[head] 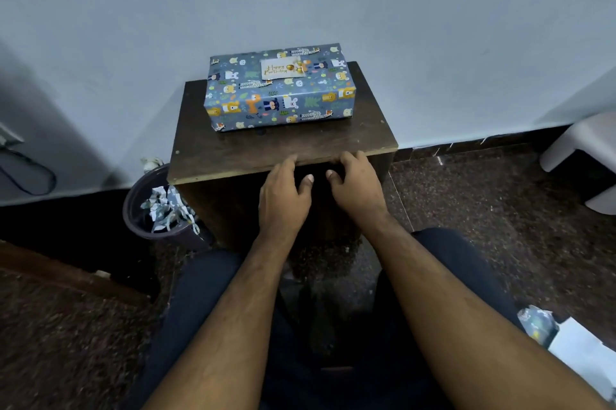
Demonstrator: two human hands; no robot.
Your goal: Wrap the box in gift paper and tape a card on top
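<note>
A box (280, 99) wrapped in blue gift paper with animal prints lies on a small dark wooden table (283, 142), close to the wall. A white "Happy Birthday" card (281, 68) sits on its top face. My left hand (283, 196) and my right hand (355, 186) are side by side at the table's near edge, fingertips resting on the edge, thumbs hanging below it. Neither hand holds anything, and both are well short of the box.
A dark bin (146, 206) with crumpled wrapping scraps stands left of the table. Leftover gift paper (563, 339) lies on the floor at lower right. A white stool (580, 149) is at the right, a cable (30, 172) by the left wall. My knees flank the table.
</note>
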